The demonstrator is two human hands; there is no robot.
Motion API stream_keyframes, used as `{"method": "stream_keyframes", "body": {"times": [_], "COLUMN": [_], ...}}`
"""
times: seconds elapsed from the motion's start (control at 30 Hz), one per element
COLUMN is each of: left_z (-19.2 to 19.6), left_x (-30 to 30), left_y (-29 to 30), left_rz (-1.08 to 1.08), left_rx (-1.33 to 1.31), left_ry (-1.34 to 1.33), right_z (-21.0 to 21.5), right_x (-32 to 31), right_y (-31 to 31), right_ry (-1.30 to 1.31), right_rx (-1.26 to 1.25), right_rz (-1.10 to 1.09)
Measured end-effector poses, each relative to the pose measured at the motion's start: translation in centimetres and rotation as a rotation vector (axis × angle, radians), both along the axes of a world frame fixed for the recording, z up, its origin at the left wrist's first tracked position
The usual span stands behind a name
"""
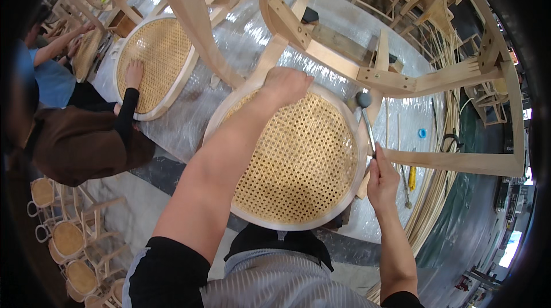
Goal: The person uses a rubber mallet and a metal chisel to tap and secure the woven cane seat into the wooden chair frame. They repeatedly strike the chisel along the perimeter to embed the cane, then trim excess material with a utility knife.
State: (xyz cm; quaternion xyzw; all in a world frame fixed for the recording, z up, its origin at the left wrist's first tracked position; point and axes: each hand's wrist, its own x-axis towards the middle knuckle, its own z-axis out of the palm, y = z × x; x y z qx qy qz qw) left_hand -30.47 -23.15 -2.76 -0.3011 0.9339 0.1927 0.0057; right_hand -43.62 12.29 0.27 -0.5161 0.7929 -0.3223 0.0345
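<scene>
A round cane-webbed chair seat (298, 159) with a pale wooden rim lies in front of me, its wooden chair frame (327, 58) reaching beyond it. Across the seat stretches my left arm, and my left hand (287, 87) is closed at the far rim. Whatever sits in its fingers, if anything, is too hidden to name. To the right of the seat, my right hand (383, 181) grips the handle of a mallet (363, 100). The mallet's dark rounded head points away from me, beside the seat's right rim and near a chair leg.
On my left, another person's hand (134, 72) rests on a second cane seat (158, 49). Plastic film (229, 35) covers the table. Long cane strips (439, 204), a yellow-handled tool (412, 177) and a blue ring (422, 133) lie at right. Several chairs (80, 276) stand at lower left.
</scene>
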Motion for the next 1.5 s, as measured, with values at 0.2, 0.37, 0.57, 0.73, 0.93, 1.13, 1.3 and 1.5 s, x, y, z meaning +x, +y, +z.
{"method": "stream_keyframes", "body": {"times": [0.2,0.37,0.57,0.73,0.93,1.13,1.3,1.5], "left_z": [0.1,0.1,-0.1,0.5,0.4,-0.1,-0.4,0.4], "left_x": [-0.8,-0.2,0.1,-0.8,0.0,0.3,-0.3,-0.8], "left_y": [0.5,0.4,0.4,0.3,0.4,0.1,0.1,0.7], "left_rz": [-0.023,-0.01,-0.005,-0.022,0.003,0.005,0.002,-0.008], "left_rx": [0.037,0.024,0.033,0.043,0.06,0.018,0.003,0.051], "left_ry": [-0.043,-0.016,-0.02,-0.038,-0.004,-0.019,0.016,-0.041], "right_z": [-1.2,-0.8,-0.7,-1.3,-1.0,0.0,-0.9,-1.3], "right_x": [-1.2,0.2,-0.9,-1.3,0.4,0.7,-0.4,0.3], "right_y": [1.1,-1.7,-2.3,-2.9,-3.8,-3.6,-1.5,2.3], "right_ry": [0.026,0.069,0.002,0.053,0.076,-0.026,0.045,0.026], "right_rx": [0.139,-0.102,0.048,0.075,-0.238,-0.026,0.182,-0.028], "right_rz": [0.016,0.034,0.035,0.046,0.056,0.032,0.027,-0.051]}}
